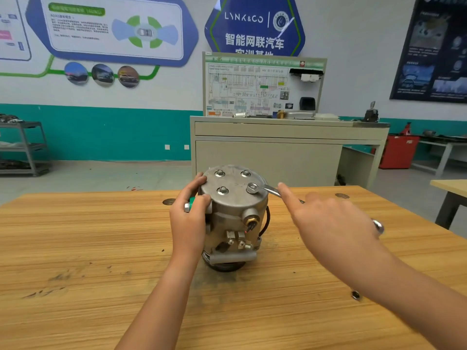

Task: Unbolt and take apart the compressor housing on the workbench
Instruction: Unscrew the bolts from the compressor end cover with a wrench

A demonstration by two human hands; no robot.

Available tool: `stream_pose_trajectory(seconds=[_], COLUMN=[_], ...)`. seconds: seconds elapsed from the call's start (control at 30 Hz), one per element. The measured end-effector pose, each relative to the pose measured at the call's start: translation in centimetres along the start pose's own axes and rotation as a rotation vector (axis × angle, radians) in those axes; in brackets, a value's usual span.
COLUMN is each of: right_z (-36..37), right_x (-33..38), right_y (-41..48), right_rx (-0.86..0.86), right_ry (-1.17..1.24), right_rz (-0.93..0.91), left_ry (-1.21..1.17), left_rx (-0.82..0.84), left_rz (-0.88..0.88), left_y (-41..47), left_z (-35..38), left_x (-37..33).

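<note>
Compressor (235,213) upright on surface (75,248); left hand (188,223) grips its side; right hand (328,223), fingers (288,197) straight, on wrench (269,190) over bolt (252,187).

- Bright, even indoor light; shadows soft and faint.
- Right hand (328,223) smeared by motion blur.
- Wide-angle bending at the edges; wall posters (113,29) slightly soft.

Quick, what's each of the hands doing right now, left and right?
Left hand: closed, gripping the side of the compressor.
Right hand: open, fingers straight, lying over the wrench handle; too blurred to tell if it touches.
</note>
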State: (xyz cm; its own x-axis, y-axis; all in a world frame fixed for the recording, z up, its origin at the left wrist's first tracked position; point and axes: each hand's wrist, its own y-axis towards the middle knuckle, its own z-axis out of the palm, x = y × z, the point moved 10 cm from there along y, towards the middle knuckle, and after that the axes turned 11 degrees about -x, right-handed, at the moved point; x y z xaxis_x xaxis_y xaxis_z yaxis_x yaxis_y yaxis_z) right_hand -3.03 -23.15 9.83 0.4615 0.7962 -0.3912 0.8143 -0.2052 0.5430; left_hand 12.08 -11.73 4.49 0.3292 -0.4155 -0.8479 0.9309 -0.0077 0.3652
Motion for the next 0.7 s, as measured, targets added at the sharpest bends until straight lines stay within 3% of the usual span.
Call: stream_pose_trajectory(seconds=[0.1, 0.2, 0.3, 0.4, 0.47, 0.63, 0.7], right_z=[-0.5, -2.1, -1.6, -0.2, 0.5, -0.7, -3.3], right_x=[2.2, 0.6, -1.6, -3.8, -3.8, 0.8, -2.0], right_y=[-0.5, -1.1, -1.5, 0.9, 4.3, 10.9, 11.1], right_rx=[0.004, -0.244, -0.645, -0.836, -0.849, -0.710, -0.814], right_ry=[-0.028, -0.145, -0.056, 0.125, 0.142, 0.287, 0.384], right_rz=[-0.022, 0.037, -0.032, -0.087, -0.117, -0.465, -0.258], left_ry=[0.022, 0.009, 0.004, 0.005, 0.002, 0.017, 0.010], left_rx=[0.019, 0.020, 0.027, 0.053, 0.077, 0.078, 0.074], left_rz=[-0.003, -0.009, -0.023, -0.050, -0.052, -0.046, -0.060], left_y=[0.0, 0.2, 0.6, 0.9, 1.0, 0.7, 0.7], left_z=[0.4, 0.1, -0.3, -0.1, 0.1, 0.5, 0.5], left_x=[0.2, 0.5, 0.7, 0.7, 0.5, 0.0, -0.2])
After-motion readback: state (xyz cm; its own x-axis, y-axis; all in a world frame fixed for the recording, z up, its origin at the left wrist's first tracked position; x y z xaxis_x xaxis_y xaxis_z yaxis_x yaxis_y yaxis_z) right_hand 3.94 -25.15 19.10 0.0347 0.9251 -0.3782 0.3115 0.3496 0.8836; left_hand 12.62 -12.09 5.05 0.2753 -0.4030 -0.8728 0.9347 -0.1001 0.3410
